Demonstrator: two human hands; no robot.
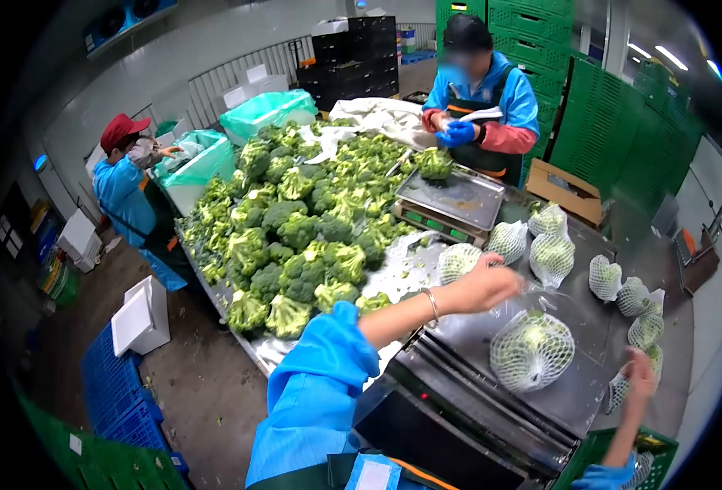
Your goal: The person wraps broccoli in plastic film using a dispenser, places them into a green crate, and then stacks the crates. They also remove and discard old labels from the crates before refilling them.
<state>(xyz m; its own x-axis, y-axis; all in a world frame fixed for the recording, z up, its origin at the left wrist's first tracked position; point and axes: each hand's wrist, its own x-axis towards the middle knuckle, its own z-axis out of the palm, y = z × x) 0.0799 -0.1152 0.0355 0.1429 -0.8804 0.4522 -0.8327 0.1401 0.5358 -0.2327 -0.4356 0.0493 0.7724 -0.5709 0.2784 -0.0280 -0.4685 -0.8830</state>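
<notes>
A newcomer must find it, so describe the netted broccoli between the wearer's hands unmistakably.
Start at the heap of loose broccoli. Right of it, nearest the camera, a flat steel plate lies between the left hand and right hand. The netted broccoli sits alone on that plate; the other netted heads lie beyond it.

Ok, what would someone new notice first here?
The big heap of loose broccoli on the left grabs the eye first. Next comes the netted broccoli bundle on the steel machine plate just below the left hand, with more netted ones scattered to the right of the scale.
</notes>
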